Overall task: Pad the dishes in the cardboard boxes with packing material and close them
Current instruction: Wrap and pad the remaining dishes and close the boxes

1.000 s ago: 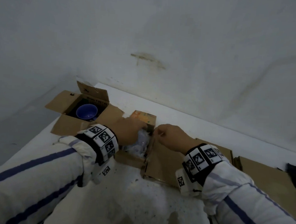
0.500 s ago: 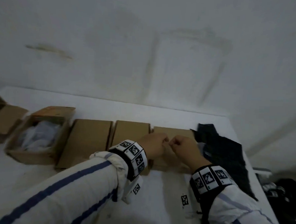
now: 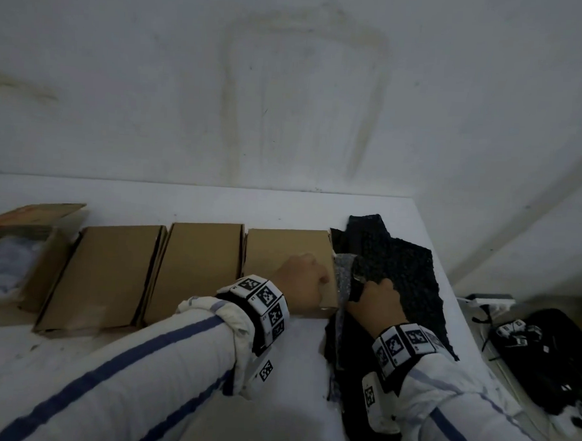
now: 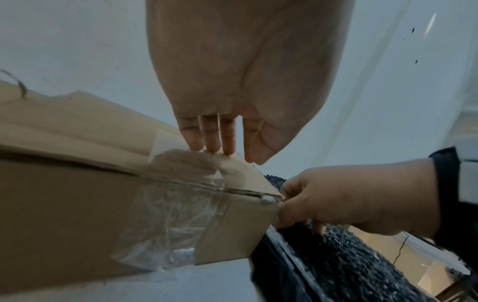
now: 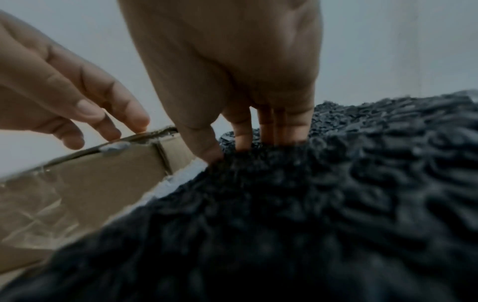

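Left hand: the left hand (image 3: 301, 281) rests on top of the rightmost closed box (image 3: 283, 253), near its right front corner; fingers (image 4: 210, 134) straight, tips touching the lid edge, gripping nothing.
Right hand: the right hand (image 3: 376, 304) grips the black packing material (image 3: 402, 266) just beside that box's right wall; thumb and fingers (image 5: 241, 134) dig into the knobbly sheet and pinch a fold of it.
Packing material: dark, textured sheet spread on the table (image 3: 182, 201) to the right of the box row, its left edge touching the rightmost box; a lighter grey underside shows where it is lifted.
Rightmost closed box: lid down; clear tape (image 4: 170, 220) crinkled across its front wall and over the lid seam.
Other boxes: two more closed boxes, middle (image 3: 199, 269) and left (image 3: 108, 274), stand side by side in the same row, touching or nearly so.
Open box: at far left, open box (image 3: 41, 261) with flap raised, holding pale crumpled wrapping (image 3: 0, 265); dish inside cannot be seen.
Off table: black bag (image 3: 552, 362) with cables, low to the right, well apart from the boxes.
Sleeves: white with blue stripe; marker bands on both wrists.
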Available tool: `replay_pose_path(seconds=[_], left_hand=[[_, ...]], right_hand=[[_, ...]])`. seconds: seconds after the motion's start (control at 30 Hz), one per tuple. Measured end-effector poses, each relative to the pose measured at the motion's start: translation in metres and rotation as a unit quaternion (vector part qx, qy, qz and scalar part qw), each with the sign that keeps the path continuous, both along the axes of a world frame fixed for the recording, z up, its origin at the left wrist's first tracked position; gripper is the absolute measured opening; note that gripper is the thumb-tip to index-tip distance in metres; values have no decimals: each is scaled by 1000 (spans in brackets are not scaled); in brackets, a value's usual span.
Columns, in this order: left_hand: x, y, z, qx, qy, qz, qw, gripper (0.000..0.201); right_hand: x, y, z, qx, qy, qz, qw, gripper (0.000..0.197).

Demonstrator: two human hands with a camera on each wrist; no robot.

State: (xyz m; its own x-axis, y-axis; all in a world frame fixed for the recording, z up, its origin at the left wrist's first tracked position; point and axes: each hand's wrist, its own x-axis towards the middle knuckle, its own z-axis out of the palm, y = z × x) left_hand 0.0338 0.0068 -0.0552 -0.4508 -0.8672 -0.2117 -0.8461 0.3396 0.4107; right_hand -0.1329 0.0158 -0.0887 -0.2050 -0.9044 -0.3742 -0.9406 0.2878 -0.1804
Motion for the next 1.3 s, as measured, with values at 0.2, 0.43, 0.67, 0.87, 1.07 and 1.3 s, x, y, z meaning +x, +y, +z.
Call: replay_pose_path(seconds=[0.2,0.43,0.67,0.87,1.07,1.3], left_hand=[[5,-2,-1,52,56,28,997,35],[-1,7,26,220,343,155,900,55],[77,2,38,182,471,300,809,11],[198,13,46,113,538,403,732,18],[313,43,61,94,604,451,651,22],[433,77,70,104,438,472,758,30]], right_hand=[[-9,-11,13,-2,-20,36,999,19],[30,-17,94,-90,-154,85,980,28],[101,-12,103,-102,-355,101,924,26],[168,-31,102,-16,-366,-26,930,37],[281,-23,97,95,-508,-17,856,19],[390,-16,98,-39,-549,-7,835,31]])
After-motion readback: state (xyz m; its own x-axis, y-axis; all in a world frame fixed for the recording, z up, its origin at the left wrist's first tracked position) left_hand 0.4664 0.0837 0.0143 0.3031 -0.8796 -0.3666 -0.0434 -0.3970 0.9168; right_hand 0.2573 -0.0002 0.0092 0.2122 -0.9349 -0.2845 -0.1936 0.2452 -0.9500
